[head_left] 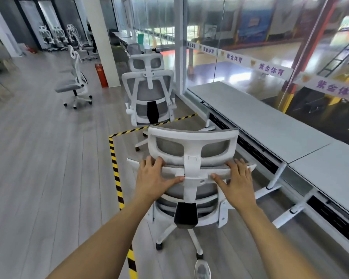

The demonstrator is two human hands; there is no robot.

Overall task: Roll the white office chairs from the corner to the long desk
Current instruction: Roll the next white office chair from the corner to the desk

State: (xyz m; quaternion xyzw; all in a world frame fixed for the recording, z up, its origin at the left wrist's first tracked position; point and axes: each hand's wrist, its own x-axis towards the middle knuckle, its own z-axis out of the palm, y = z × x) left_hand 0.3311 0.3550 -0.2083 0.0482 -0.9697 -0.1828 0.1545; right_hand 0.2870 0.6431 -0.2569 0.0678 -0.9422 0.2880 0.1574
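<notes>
A white office chair (192,141) with grey mesh stands right in front of me, its back toward me. My left hand (152,178) grips the top edge of its backrest on the left of the headrest post, and my right hand (237,179) grips the same edge on the right. The long grey desk (256,119) runs along the glass wall on my right, close beside the chair. A second white chair (149,93) stands just ahead by the desk's far end. A third chair (75,81) stands alone at the left. Several more chairs (56,36) wait in the far corner.
Yellow-black hazard tape (115,168) marks a line on the wooden floor left of the chair. A white pillar (101,37) with a red box (101,75) at its foot stands ahead. A glass wall (270,47) backs the desk. My shoe (202,269) shows below the chair's base.
</notes>
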